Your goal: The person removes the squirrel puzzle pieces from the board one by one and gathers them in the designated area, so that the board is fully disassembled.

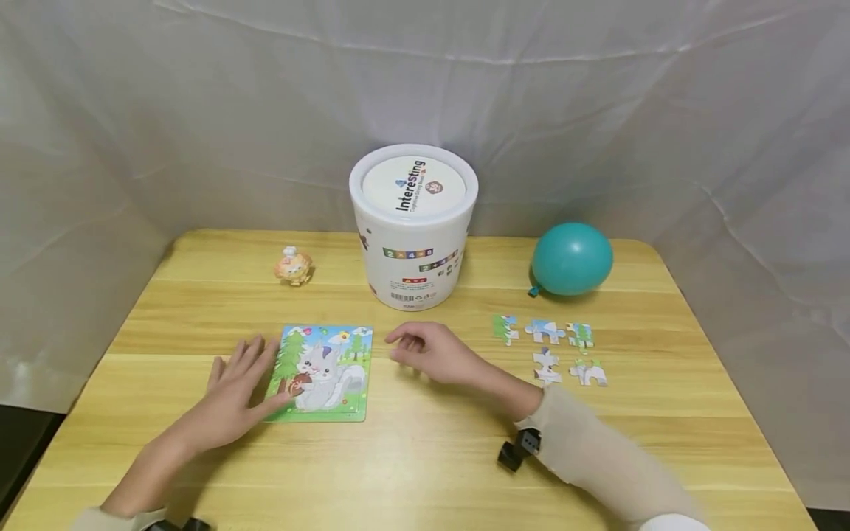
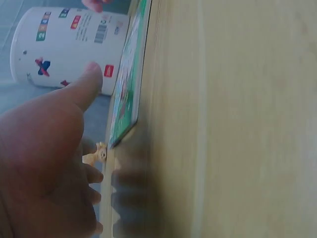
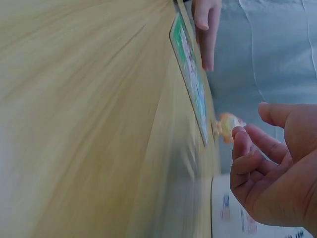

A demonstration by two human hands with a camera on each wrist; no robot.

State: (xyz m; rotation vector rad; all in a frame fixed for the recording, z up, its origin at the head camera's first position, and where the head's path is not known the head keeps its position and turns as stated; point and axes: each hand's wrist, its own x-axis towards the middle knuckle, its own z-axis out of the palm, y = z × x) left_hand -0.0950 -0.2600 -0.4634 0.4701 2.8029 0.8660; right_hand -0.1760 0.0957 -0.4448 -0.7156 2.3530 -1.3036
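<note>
Squirrel jigsaw (image 1: 325, 376) lies flat between left hand (image 1: 232, 394) and right hand (image 1: 432, 354), below the left thumb, probably placed so both reach it. Five loose jigsaw pieces (image 1: 544, 331) sit right of the right fingers, past the wrist, spaced out, likely to keep each shape readable. Left: palm down, fingers fanned wide, holding nothing (seems to hover, shadow underneath). Right: raised, fingers loosely curled, narrow gap to thumb, nothing held. Lidded bucket (image 1: 415, 254) beyond right fingertips, teal balloon (image 1: 572, 259) farther right; lion-like chef figurine (image 1: 294, 267) beyond left fingertips.
</note>
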